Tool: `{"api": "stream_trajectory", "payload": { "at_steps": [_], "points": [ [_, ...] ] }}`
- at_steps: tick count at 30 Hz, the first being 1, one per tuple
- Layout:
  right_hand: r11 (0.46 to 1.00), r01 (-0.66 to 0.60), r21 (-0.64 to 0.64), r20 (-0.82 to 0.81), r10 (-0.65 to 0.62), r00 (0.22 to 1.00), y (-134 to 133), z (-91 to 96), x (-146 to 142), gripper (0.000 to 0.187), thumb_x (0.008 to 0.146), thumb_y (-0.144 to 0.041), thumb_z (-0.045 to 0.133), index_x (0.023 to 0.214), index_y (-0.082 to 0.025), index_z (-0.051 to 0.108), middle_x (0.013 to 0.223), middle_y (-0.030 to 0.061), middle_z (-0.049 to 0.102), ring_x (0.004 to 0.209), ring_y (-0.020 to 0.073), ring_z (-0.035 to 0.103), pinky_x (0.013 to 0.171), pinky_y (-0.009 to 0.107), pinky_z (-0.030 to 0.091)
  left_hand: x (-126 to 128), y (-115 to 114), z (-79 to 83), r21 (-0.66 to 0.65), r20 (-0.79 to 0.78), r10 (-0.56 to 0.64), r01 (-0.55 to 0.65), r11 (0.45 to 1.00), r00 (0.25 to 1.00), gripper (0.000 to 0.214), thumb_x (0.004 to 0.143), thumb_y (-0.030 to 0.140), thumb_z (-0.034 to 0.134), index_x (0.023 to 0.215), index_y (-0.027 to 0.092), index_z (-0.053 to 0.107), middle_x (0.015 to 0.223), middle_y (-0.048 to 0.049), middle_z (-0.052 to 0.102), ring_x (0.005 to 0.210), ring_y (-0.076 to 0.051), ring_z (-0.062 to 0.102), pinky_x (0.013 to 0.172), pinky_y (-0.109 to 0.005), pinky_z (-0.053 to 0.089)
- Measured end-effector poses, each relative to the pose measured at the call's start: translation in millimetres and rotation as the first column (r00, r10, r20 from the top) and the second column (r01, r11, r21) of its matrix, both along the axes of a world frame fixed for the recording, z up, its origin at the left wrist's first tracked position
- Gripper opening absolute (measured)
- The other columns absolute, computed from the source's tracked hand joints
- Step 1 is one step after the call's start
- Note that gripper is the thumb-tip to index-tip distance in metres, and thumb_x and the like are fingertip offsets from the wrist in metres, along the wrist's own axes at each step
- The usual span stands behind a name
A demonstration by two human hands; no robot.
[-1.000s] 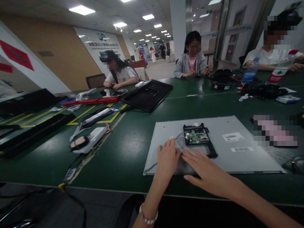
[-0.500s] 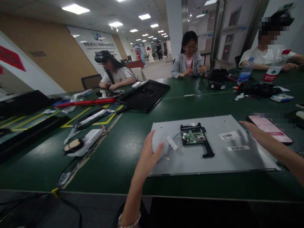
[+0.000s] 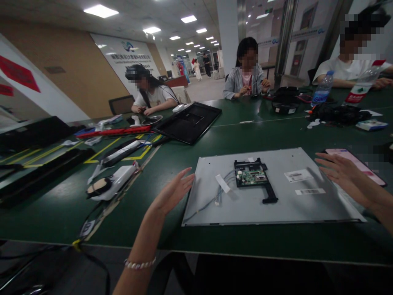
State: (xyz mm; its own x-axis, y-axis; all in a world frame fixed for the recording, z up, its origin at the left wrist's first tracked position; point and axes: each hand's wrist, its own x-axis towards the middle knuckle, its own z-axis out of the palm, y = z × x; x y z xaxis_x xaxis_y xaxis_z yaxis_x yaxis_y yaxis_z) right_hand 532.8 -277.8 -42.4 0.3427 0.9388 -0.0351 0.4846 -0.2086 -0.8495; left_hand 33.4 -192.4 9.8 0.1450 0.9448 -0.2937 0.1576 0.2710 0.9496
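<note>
A flat grey metal display panel (image 3: pixel 288 213) lies on the green table in front of me. On its back sit a green circuit board (image 3: pixel 252 177) in a black plastic bracket (image 3: pixel 270 193), thin grey cables (image 3: pixel 211 200), a white tape strip (image 3: pixel 222 183) and paper labels (image 3: pixel 297 175). My left hand (image 3: pixel 173 190) is open beside the panel's left edge, fingers stretched toward it and holding nothing. My right hand (image 3: pixel 345 174) is open at the panel's right edge, fingers spread and empty; whether it touches the panel I cannot tell.
A phone (image 3: pixel 356 164) lies behind my right hand. Farther back is a black monitor shell (image 3: pixel 190 123). A white device with a black strap (image 3: pixel 115 184) stands at left. Bottles (image 3: pixel 322 90) and several people are across the table (image 3: pixel 147 229).
My left hand has moved left off the panel, uncovering its left edge and cables. My right hand has come further into view with fingers spread. The panel appears to stay in place.
</note>
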Motion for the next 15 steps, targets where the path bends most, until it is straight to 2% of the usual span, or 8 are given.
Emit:
{"api": "stream_trajectory", "payload": {
  "at_steps": [1, 3, 6, 8, 10, 12, 14, 15],
  "points": [
    [1.000, -0.013, -0.013, -0.141, 0.011, 0.990, 1, 2.8, -1, 0.075, 0.093, -0.059, 0.013, 0.152, -0.017, 0.033, 0.150, 0.0213, 0.042, 0.132, 0.0258, 0.049, 0.100, 0.033, 0.044, -1, 1, -1.9, 0.008, -0.007, 0.002, -0.002, 1.000, 1.000, 0.060, 0.098, 0.043, 0.032, 0.151, 0.016, 0.030, 0.141, -0.0147, 0.052, 0.133, -0.021, 0.049, 0.115, -0.040, 0.036],
    [0.999, -0.043, -0.020, -0.390, 0.031, 0.920, 2, 8.0, -5, 0.075, 0.092, -0.061, 0.022, 0.152, -0.017, 0.035, 0.154, 0.0196, 0.036, 0.138, 0.0267, 0.040, 0.106, 0.034, 0.038, -3, 4, -6.2, 0.022, -0.006, 0.028, -0.028, 0.999, 1.000, 0.059, 0.098, 0.043, 0.030, 0.151, 0.017, 0.030, 0.141, -0.0144, 0.053, 0.133, -0.019, 0.049, 0.115, -0.041, 0.035],
    [0.999, -0.041, -0.013, -0.488, 0.030, 0.872, 3, 12.4, -14, 0.073, 0.093, -0.062, 0.024, 0.150, -0.018, 0.038, 0.156, 0.0166, 0.035, 0.140, 0.0261, 0.038, 0.108, 0.033, 0.036, -6, 9, -11.3, 0.062, -0.002, 0.126, -0.125, 0.990, 0.992, 0.060, 0.097, 0.044, 0.035, 0.150, 0.015, 0.032, 0.144, -0.0172, 0.049, 0.135, -0.020, 0.046, 0.117, -0.041, 0.031],
    [0.999, -0.052, 0.006, -0.515, 0.048, 0.856, 6, 11.6, -22, 0.072, 0.093, -0.061, 0.026, 0.149, -0.019, 0.038, 0.156, 0.0148, 0.035, 0.138, 0.0258, 0.041, 0.106, 0.034, 0.040, -8, 13, -13.8, 0.123, -0.046, 0.191, -0.184, 0.975, 0.981, 0.063, 0.096, 0.048, 0.040, 0.149, 0.014, 0.033, 0.151, -0.0176, 0.040, 0.139, -0.023, 0.040, 0.118, -0.041, 0.028],
    [0.995, -0.094, 0.047, -0.489, 0.104, 0.866, 9, 8.0, -31, 0.070, 0.094, -0.060, 0.026, 0.149, -0.018, 0.038, 0.156, 0.0146, 0.036, 0.136, 0.0258, 0.044, 0.105, 0.036, 0.042, -10, 17, -16.0, 0.192, -0.140, 0.234, -0.205, 0.960, 0.962, 0.067, 0.093, 0.053, 0.044, 0.148, 0.017, 0.035, 0.157, -0.0143, 0.030, 0.143, -0.026, 0.031, 0.119, -0.044, 0.023],
    [0.979, -0.184, 0.091, -0.370, 0.205, 0.906, 12, 2.0, -41, 0.067, 0.095, -0.057, 0.024, 0.148, -0.019, 0.039, 0.155, 0.0140, 0.038, 0.137, 0.0264, 0.043, 0.107, 0.041, 0.041, -13, 19, -18.6, 0.271, -0.263, 0.285, -0.213, 0.939, 0.922, 0.067, 0.091, 0.056, 0.047, 0.148, 0.022, 0.036, 0.159, -0.0108, 0.027, 0.147, -0.029, 0.023, 0.119, -0.049, 0.019],
    [0.949, -0.306, 0.082, -0.109, 0.313, 0.943, 12, -5.3, -52, 0.063, 0.096, -0.057, 0.027, 0.148, -0.023, 0.040, 0.156, 0.0111, 0.036, 0.140, 0.0281, 0.039, 0.109, 0.047, 0.039, -17, 20, -21.6, 0.373, -0.379, 0.367, -0.223, 0.901, 0.849, 0.064, 0.091, 0.054, 0.049, 0.147, 0.024, 0.038, 0.159, -0.0105, 0.026, 0.148, -0.029, 0.015, 0.119, -0.052, 0.014],
    [0.926, -0.375, 0.050, 0.054, 0.372, 0.926, 12, -9.2, -58, 0.061, 0.096, -0.057, 0.031, 0.148, -0.026, 0.040, 0.158, 0.0094, 0.033, 0.141, 0.0296, 0.035, 0.109, 0.051, 0.038, -19, 19, -23.2, 0.429, -0.423, 0.411, -0.221, 0.876, 0.808, 0.063, 0.092, 0.052, 0.049, 0.146, 0.023, 0.038, 0.160, -0.0113, 0.025, 0.149, -0.029, 0.012, 0.119, -0.051, 0.012]
  ]
}}
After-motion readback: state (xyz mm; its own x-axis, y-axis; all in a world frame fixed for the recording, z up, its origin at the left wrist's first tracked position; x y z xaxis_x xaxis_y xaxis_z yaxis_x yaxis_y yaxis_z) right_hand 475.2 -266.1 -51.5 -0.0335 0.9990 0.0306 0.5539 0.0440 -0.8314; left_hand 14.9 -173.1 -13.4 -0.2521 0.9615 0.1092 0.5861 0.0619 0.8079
